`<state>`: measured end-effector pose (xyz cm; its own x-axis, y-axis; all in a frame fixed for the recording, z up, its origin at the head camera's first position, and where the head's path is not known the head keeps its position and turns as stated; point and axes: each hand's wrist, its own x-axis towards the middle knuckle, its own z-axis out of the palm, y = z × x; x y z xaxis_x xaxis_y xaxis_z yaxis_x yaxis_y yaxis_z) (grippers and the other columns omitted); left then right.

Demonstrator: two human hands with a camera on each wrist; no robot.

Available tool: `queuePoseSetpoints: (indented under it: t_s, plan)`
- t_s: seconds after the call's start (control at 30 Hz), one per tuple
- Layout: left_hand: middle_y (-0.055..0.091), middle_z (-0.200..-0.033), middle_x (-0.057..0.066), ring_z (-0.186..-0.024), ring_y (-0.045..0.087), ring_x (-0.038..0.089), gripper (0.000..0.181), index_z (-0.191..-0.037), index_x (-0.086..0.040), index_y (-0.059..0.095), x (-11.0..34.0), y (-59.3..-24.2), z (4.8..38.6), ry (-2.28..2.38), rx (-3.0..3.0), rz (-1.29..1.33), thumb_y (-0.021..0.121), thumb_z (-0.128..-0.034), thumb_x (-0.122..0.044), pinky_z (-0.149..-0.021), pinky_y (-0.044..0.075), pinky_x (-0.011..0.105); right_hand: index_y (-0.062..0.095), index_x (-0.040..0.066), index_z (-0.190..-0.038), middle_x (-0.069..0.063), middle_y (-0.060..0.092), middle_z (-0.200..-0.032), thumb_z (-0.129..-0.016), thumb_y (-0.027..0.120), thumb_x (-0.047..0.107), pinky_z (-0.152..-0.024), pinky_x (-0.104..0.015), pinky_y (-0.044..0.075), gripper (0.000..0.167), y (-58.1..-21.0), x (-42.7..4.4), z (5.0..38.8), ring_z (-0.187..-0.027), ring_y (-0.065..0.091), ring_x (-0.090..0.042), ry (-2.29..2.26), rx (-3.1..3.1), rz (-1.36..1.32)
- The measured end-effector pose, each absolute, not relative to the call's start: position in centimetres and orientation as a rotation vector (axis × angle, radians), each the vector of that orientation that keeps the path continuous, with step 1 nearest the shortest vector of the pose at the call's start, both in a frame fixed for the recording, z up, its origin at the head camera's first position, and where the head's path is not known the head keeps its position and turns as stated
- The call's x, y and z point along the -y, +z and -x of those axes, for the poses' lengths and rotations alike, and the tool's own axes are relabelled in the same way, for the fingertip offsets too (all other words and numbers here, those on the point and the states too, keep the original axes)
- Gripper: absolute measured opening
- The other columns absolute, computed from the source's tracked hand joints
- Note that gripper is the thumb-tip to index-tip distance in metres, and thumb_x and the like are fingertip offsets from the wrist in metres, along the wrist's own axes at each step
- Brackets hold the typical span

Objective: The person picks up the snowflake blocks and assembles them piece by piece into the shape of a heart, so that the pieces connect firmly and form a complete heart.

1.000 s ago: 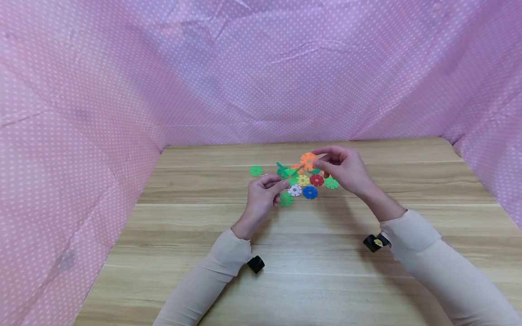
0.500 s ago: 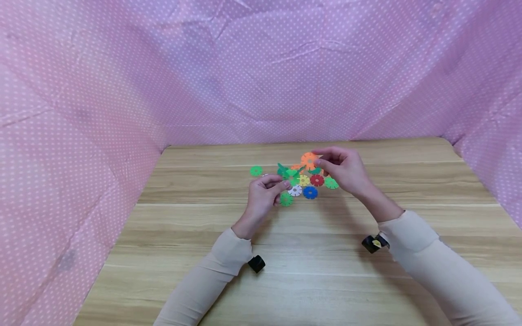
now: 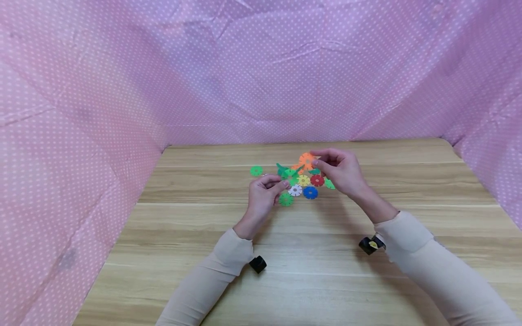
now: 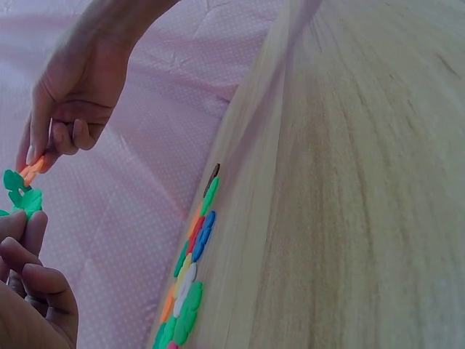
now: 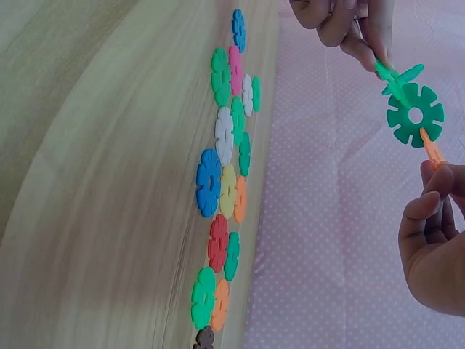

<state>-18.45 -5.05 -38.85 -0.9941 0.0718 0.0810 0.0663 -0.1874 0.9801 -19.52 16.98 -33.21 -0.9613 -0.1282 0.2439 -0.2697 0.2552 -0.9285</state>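
My left hand [image 3: 261, 195] pinches a cluster of green notched plastic discs [image 3: 290, 173] fitted together at angles, held above the table. My right hand [image 3: 341, 173] pinches an orange notched disc [image 3: 303, 157] between thumb and fingertips, to the right of the green cluster. In the right wrist view the orange disc [image 5: 431, 148] is edge-on, its end meeting the rim of a green disc [image 5: 434, 114]; I cannot tell whether it sits in a slot. The left wrist view shows the orange disc [image 4: 33, 169] touching or overlapping the green cluster [image 4: 27, 202].
Loose notched discs lie flat below the hands, among them blue [image 3: 311, 196], red [image 3: 313, 182], yellow [image 3: 300, 184], white [image 3: 293, 194] and green [image 3: 284, 202]. Another green disc [image 3: 253, 173] lies farther left. Dotted pink cloth [image 3: 261, 90] surrounds the wooden table [image 3: 310, 280].
The right hand and its orange disc have shifted slightly left, toward the green cluster. The green cluster tilted a little and turned back; both hands have kept their hold.
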Motion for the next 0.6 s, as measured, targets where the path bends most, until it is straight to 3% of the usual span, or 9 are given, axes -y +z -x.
queuePoseSetpoints:
  t_s: [0.23,0.43,0.6]
  plan:
    - [0.071,-0.074,0.003,-0.051,0.045,0.012,0.008,-0.086,-0.003,0.069,4.92,-38.69,18.56,2.452,-1.973,-0.163,0.074,-0.0891,0.002,-0.045,0.034,0.021,0.072,0.002,-0.121,0.001,0.064,-0.076,-0.095,0.072,0.014,-0.051,-0.020,0.042,0.028,-33.13,-16.83,19.67,-0.062,0.049,-0.012,1.819,2.409,-0.371]
    - [0.070,-0.075,0.005,-0.051,0.043,0.011,0.006,-0.088,-0.004,0.070,4.62,-38.05,18.49,2.432,-1.987,-0.206,0.075,-0.0893,-0.001,-0.045,0.033,0.020,0.071,0.002,-0.122,-0.002,0.062,-0.077,-0.096,0.071,0.013,-0.049,-0.020,0.042,0.028,-33.12,-17.13,19.34,-0.061,0.049,-0.013,1.832,2.370,-0.353]
    - [0.070,-0.074,0.003,-0.049,0.040,0.010,0.005,-0.088,0.001,0.070,4.65,-38.50,18.54,2.430,-1.979,-0.181,0.075,-0.0891,0.000,-0.044,0.033,0.019,0.072,0.001,-0.119,-0.002,0.069,-0.079,-0.095,0.072,0.012,-0.050,-0.020,0.043,0.027,-32.71,-16.77,19.03,-0.059,0.049,-0.011,1.818,2.333,-0.426]
